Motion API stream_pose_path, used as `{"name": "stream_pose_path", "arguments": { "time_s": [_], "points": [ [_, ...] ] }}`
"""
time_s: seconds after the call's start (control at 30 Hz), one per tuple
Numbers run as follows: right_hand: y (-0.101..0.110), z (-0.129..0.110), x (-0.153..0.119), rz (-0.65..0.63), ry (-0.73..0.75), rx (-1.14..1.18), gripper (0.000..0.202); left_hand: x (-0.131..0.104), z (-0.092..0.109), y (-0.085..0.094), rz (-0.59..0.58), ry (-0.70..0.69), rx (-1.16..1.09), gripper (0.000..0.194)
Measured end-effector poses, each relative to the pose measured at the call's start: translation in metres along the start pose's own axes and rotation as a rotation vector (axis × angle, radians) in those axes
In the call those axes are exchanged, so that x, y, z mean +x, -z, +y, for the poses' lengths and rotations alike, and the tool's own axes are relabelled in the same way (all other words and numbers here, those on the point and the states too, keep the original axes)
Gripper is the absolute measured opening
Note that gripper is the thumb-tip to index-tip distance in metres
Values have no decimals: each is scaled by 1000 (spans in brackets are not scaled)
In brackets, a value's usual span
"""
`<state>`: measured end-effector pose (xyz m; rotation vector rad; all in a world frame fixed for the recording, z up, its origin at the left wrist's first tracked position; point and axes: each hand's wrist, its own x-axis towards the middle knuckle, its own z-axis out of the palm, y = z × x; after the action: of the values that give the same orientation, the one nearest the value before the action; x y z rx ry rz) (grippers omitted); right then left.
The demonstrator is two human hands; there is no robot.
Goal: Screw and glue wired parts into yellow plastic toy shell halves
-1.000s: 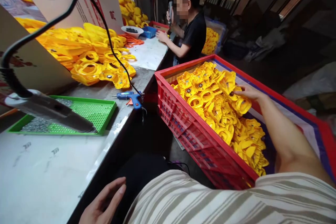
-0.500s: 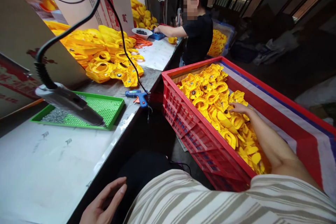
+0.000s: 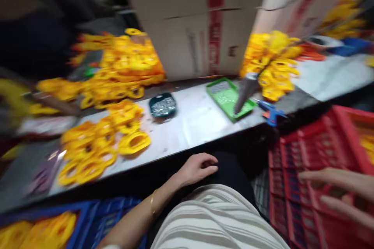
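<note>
My left hand point(image 3: 200, 169) rests on my lap just below the bench edge. Its fingers are loosely curled, the thumb is apart from them, and nothing shows between. At the right, my right hand point(image 3: 341, 190) is beside the red crate point(image 3: 298, 179), blurred, its fingers spread and holding nothing. On the bench point(image 3: 193, 124), yellow plastic parts point(image 3: 134, 142) lie in a heap to the left. A dark green dish point(image 3: 163, 105) of small metal pieces sits near the middle. A grey power screwdriver point(image 3: 247, 90) hangs over a green perforated tray point(image 3: 230, 103).
A blue glue gun point(image 3: 271, 113) lies by the bench edge. Blue crates point(image 3: 84, 218) stand at lower left, one with yellow parts. Cardboard point(image 3: 187, 27) rises behind the bench. Another person's dark clothing point(image 3: 35, 35) appears blurred at far left.
My view has swung left toward the bench. My right hand has come out of the red crate with nothing visible in it. My left hand stays at my lap.
</note>
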<state>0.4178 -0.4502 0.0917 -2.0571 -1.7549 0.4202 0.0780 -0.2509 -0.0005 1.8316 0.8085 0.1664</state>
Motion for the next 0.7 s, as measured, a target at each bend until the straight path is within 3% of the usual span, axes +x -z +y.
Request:
{"name": "stream_pose_path", "arguments": {
  "time_s": [0.07,0.13,0.23,0.3,0.37,0.43,0.5,0.6,0.7],
  "points": [
    [-41,-47,62,-367,292,90,32,-9,-11,16,115,-19,-16,27],
    [-87,-103,120,-609,420,58,30,-24,-27,35,332,-45,22,22],
    [-161,-175,192,-732,519,161,30,-53,-59,71,837,-42,218,18],
    [-209,-209,229,-654,386,379,27,-72,-82,98,1112,29,324,22],
    [-252,-235,256,-639,345,448,33,-88,-104,123,1302,145,451,29],
    [-286,-257,272,-649,344,492,41,-97,-122,142,1376,266,562,41],
    [-308,-276,280,-642,363,503,45,-100,-135,153,1329,367,577,53],
    [-327,-296,283,-579,390,454,45,-96,-146,157,1230,449,540,56],
    [-334,-305,281,-524,418,392,30,-90,-147,154,1247,456,547,49]
  ]
}}
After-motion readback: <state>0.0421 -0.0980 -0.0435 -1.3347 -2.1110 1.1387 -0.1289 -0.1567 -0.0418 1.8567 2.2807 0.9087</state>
